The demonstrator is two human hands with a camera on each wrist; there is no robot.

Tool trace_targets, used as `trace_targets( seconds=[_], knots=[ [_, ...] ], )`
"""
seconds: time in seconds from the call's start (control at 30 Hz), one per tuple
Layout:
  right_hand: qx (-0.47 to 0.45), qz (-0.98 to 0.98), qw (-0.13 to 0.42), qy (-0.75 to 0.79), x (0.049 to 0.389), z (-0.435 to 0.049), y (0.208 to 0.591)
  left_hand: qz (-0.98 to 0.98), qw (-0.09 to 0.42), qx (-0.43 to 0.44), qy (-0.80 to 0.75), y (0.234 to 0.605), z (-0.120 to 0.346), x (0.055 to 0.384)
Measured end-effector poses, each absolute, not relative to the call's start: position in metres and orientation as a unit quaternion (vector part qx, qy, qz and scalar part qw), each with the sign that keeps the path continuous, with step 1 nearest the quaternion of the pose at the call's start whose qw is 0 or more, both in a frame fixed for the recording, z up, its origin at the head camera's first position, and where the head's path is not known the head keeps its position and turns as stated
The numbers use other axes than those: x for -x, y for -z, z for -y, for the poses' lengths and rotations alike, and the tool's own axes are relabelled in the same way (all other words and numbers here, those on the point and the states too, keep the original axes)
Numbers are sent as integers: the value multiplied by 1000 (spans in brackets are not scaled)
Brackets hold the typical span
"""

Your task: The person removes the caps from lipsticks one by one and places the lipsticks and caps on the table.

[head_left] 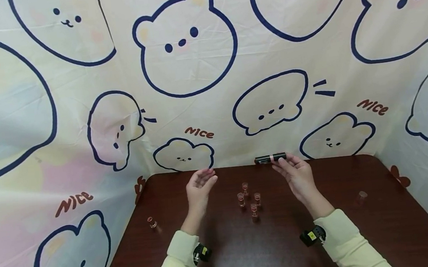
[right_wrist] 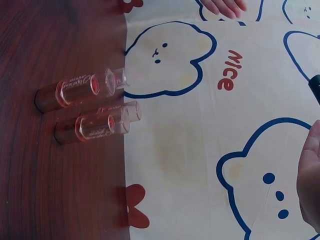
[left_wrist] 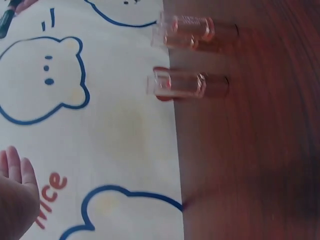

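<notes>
On my remote feed, bear-print cloth (head_left: pixel 191 70) lettered "Nice" backs a glossy, wood-grained table (head_left: pixel 260 260). I see the left hand (head_left: pixel 200 192) at ten o'clock, fingers loose; the right hand (head_left: pixel 298 176), at two, pinches a smooth black cylinder (head_left: pixel 264 159) with a pink band, one o'clock from four upright clear tubes (head_left: pixel 254 211). One label reads "avocado". Another tube (head_left: pixel 152 222) stands at nine, a blurred one (head_left: pixel 362 196) at three.

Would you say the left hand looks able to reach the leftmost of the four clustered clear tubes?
Probably yes: the left hand holds nothing, and only bare table shows between it and that tube.
</notes>
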State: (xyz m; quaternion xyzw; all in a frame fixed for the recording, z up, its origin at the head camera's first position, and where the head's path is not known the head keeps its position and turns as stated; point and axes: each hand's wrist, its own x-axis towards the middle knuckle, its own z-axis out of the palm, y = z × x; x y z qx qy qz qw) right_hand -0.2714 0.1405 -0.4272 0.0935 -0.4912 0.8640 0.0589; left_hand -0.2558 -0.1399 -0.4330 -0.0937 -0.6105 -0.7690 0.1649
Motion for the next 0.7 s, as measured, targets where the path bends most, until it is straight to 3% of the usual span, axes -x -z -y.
trace_targets(
  seconds=[0.7],
  knots=[
    [-103, 467, 51, -877, 270, -129, 425, 572, 134, 168, 792, 440, 86, 273]
  ],
)
